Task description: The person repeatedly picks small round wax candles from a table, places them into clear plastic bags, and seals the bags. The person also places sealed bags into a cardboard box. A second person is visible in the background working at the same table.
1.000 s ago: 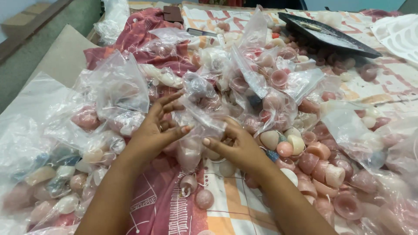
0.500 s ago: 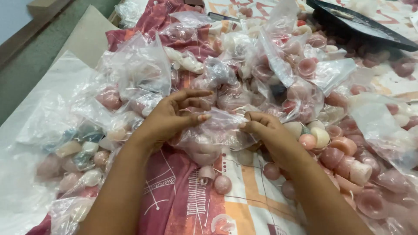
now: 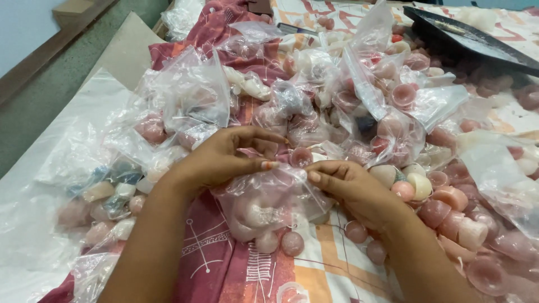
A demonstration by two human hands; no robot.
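- Clear plastic bag (image 3: 264, 199), stuffed with pale pink rounded pieces, sits right in the middle of the patterned cloth (image 3: 224, 264), between the two hands.
- Left hand (image 3: 224, 157) is clamped on the bag's upper edge from the left, thumb and fingertips pinching the plastic near its mouth.
- Right hand (image 3: 351, 185) has it too, fingers curled in, nipping the same crumpled top edge from the right; the two sets of fingertips sit just beside each other.
- One small pink round piece (image 3: 300, 156) shows just above the pinched plastic, between the hands; I cannot tell whether it is inside the bag or behind it.
- Below the bag, two loose pink balls (image 3: 281, 243) lie on the cloth, touching the bag's bottom.
- Off to the right of the right hand, a spread of loose pink cup-shaped pieces (image 3: 449, 205) lies piled close together, some cream-coloured ones among them.
- Behind the hands, a heap of more filled clear bags (image 3: 348, 90) runs across the cloth.
- On the left, another bag with bluish and pale pieces (image 3: 115, 188) rests near the left forearm, on a sheet of clear plastic (image 3: 33, 224).
- Far top right, a dark flat tray (image 3: 466, 39) lies tilted over the heap.
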